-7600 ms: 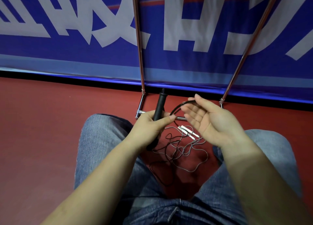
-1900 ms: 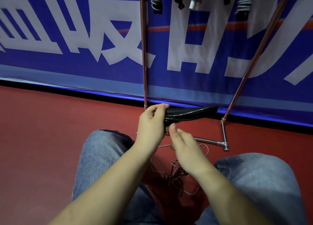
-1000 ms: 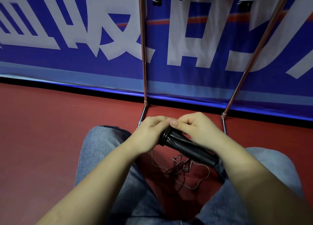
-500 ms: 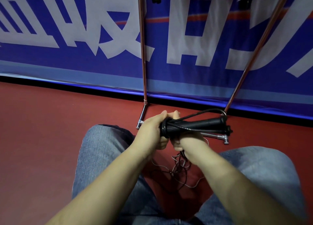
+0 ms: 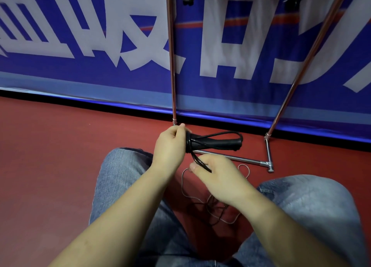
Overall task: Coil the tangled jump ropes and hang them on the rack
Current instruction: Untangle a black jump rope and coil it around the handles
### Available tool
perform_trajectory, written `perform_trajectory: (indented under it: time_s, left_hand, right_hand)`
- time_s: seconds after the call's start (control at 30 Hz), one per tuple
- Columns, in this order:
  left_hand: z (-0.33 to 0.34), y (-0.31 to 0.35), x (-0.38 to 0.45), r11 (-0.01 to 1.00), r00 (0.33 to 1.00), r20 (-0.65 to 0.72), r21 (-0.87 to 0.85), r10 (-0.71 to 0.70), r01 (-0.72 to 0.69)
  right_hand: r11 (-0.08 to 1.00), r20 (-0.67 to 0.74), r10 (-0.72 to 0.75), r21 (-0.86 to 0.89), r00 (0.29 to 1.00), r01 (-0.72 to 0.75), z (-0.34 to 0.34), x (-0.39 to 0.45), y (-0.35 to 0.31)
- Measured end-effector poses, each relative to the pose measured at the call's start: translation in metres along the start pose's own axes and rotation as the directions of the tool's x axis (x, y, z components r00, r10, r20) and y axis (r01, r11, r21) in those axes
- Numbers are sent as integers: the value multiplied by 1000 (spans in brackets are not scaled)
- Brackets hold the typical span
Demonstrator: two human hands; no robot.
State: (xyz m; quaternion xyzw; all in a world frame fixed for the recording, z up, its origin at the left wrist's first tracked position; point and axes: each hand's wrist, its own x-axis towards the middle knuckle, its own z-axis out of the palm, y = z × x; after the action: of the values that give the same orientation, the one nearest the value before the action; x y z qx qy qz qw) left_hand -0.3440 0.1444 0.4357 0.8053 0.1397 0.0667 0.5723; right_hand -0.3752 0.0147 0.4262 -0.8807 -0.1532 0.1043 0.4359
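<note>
Fingers (image 5: 197, 167) of the right hand (image 5: 218, 178) are pinched on the black rope (image 5: 212, 143), bundled in the left hand (image 5: 170, 146) just above; slack could let wraps be shed.

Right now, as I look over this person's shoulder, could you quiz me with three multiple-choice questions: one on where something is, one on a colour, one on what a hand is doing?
1. Where do the tangled thin ropes lie?
A. on the red floor between the knees
B. on the rack's top bar
C. on the left knee

2. What colour is the rope bundle being held?
A. white
B. black
C. yellow

3. What is the right hand doing?
A. resting flat on the floor
B. gripping a rack pole
C. pinching the black cord's loose end

Answers: 1 A, they sprawl on the floor; 2 B, handles and cord are black; 3 C, cord runs between its fingers while the left hand holds the bundle.
</note>
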Motion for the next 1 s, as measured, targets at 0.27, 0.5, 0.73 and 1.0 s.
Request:
perform_trajectory:
  time_s: [0.27,0.5,0.73,1.0]
  left_hand:
    - [-17,-5,6,884,981,146,432,128,-180]
    - [-26,7,1,964,861,477,92,177,-249]
    - [-21,7,-11,985,822,545,-131,166,-112]
    - [-7,4,-18,948,876,476,-308,76,85]
  right_hand:
    - [963,-123,-183,-222,975,153,-35,-1,-16]
    - [991,8,-93,-99,996,94,-49,14,-3]
    - [983,171,-35,183,985,4,-50,11,1]
    - [720,257,49,661,965,-212,-20,8,44]
